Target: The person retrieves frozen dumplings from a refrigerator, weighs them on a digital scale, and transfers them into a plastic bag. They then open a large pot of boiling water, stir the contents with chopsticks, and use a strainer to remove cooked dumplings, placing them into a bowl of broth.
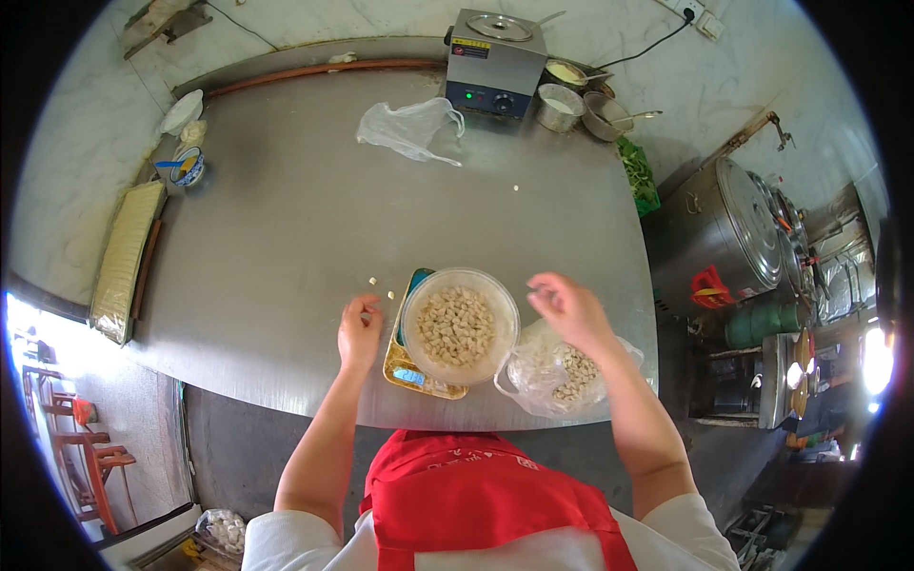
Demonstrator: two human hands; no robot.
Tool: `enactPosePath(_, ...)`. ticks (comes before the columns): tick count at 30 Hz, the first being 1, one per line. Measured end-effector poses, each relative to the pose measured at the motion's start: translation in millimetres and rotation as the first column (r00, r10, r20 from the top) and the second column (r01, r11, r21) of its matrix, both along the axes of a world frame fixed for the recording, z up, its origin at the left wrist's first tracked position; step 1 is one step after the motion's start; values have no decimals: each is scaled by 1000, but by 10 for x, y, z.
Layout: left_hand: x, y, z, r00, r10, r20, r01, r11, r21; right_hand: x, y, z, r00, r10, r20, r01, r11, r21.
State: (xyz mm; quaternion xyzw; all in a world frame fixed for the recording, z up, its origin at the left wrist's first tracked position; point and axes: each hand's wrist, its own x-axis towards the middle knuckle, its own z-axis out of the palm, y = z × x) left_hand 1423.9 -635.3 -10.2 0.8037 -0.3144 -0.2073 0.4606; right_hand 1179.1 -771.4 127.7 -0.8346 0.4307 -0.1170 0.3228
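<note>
A round translucent plastic bowl (505,314) with many small pale diced pieces stands on a digital kitchen scale (435,387) with a lit display. Left of the scale, my left hand (361,330) hovers over the steel table with its fingers curled; whether it holds anything small cannot be told. My right hand (564,303) is raised to the right of the bowl, above an open clear plastic bag (532,371) of similar pieces. Its thumb and fingers are bent near each other, and what lies between them is unclear. Two loose pieces (390,294) lie between my left hand and the bowl.
On the steel table (285,214) lies a crumpled plastic bag (407,128). Behind it stand a steel electric appliance (493,64) and metal pots (559,107). A patterned bowl (188,168) and a long wrapped tray (128,257) are at the left. A large lidded steel pot (714,221) stands right of the table.
</note>
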Motion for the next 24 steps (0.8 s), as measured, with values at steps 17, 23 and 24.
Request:
enactPosePath(17,109,-433,-6,870,-210,445,64,945,321,259,-414,-461,961,-255,105,142,783,605)
enactPosePath(23,203,-587,-120,869,-423,257,254,827,501,329,-67,-537,953,-283,106,119,673,730)
enactPosePath(24,186,-572,-95,868,-430,250,259,820,511,283,-65,-538,937,-332,113,123,613,780)
